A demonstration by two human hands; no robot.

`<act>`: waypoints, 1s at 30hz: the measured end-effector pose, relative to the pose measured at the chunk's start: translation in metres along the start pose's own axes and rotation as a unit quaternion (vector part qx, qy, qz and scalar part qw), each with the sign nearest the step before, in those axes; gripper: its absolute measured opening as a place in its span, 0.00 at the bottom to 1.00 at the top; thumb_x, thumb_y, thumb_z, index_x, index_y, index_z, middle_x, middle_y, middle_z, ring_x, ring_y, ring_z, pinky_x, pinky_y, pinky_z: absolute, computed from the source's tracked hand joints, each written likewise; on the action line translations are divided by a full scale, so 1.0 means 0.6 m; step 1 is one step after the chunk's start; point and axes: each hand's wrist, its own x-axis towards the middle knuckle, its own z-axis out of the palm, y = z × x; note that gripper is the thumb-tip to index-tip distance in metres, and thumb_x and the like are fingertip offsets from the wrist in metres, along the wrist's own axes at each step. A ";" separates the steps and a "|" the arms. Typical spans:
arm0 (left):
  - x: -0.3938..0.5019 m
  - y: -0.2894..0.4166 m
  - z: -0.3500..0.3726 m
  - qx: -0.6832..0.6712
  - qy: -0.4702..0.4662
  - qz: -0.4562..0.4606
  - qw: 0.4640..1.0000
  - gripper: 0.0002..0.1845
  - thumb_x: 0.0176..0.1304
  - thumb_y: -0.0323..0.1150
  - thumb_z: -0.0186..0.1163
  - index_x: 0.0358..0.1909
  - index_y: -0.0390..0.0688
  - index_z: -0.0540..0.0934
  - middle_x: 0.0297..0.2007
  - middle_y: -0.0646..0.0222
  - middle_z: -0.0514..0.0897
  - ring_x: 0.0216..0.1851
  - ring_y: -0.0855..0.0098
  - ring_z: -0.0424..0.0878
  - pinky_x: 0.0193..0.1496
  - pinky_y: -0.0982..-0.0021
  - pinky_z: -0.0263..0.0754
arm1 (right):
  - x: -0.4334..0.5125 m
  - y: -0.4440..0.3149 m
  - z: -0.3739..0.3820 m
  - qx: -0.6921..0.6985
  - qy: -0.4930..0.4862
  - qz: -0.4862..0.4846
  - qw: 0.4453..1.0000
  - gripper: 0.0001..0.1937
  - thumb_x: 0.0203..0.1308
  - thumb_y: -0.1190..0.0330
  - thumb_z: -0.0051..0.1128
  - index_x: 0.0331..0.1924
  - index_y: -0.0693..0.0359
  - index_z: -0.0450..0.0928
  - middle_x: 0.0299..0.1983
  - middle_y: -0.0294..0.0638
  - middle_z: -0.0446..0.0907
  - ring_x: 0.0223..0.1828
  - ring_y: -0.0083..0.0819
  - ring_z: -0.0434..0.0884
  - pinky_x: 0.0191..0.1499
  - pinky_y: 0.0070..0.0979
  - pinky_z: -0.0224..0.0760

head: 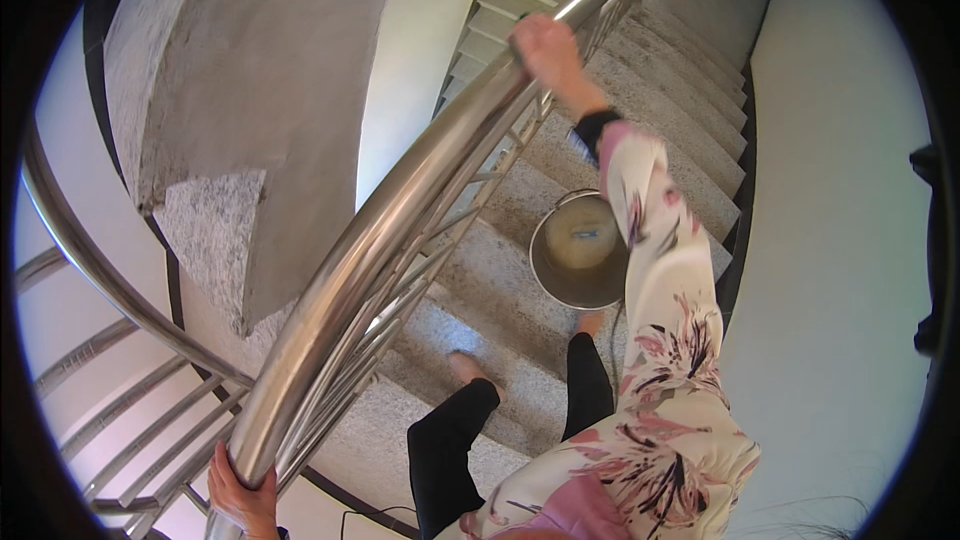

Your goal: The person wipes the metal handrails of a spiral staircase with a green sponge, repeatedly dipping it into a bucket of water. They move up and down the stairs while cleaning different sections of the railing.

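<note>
My left hand [241, 493] is wrapped around the lower end of a thick, polished metal handrail [360, 247] at the bottom left. Farther along the same rail, my right hand [549, 52] curls over the top, slightly blurred. A dark edge, apparently a cloth [519, 52], shows under its fingers against the metal; most of it is hidden. Below my right forearm stands a metal bucket [574, 283] on a stair step, holding cloudy liquid. Something small and blue [585, 235] shows in the liquid; I cannot tell what. My sleeve covers part of the bucket's right side.
Speckled stone stairs [660, 97] run beneath me, with my bare feet [466, 366] on the steps near the bucket. A white wall [832, 202] bounds the right side. Thin metal balusters stand under the handrail. A second curved rail [97, 262] is at the left.
</note>
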 end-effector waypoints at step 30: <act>-0.002 -0.002 -0.001 0.014 0.050 0.057 0.997 0.39 0.40 0.36 0.76 0.59 0.38 0.76 0.42 0.51 0.82 0.42 0.43 0.81 0.47 0.48 0.76 | -0.074 -0.081 0.165 0.899 0.197 0.241 0.307 0.19 0.73 0.60 0.37 0.51 0.62 0.79 0.44 0.46 0.83 0.44 0.46 0.84 0.51 0.44 0.81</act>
